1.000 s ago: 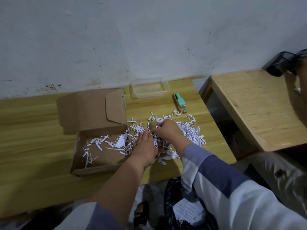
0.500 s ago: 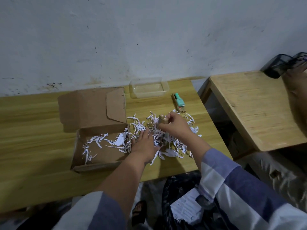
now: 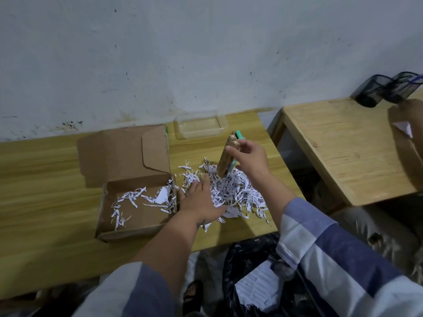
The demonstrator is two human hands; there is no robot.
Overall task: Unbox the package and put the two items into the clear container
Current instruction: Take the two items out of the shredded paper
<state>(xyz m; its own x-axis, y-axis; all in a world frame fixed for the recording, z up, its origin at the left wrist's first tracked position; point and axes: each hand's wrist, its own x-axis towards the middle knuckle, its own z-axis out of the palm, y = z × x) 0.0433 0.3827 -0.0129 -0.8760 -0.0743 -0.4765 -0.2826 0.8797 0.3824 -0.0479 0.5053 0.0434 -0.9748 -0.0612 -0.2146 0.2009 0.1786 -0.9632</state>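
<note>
Right hand [image 3: 248, 162] gripping tan box [image 3: 226, 157] — above shreds [image 3: 231, 191] (left hand [image 3: 199, 202] flat)

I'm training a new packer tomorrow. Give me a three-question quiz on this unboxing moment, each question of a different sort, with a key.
1. True or false: the clear container already holds an item.
2. Which hand holds the tan wooden item? A) left hand B) right hand C) neither
3. Fill in: the left hand rests flat on the shredded ____ beside the open cardboard box.

Key
1. False; it looks empty.
2. B; the right hand lifts it above the shreds.
3. Paper.
</note>
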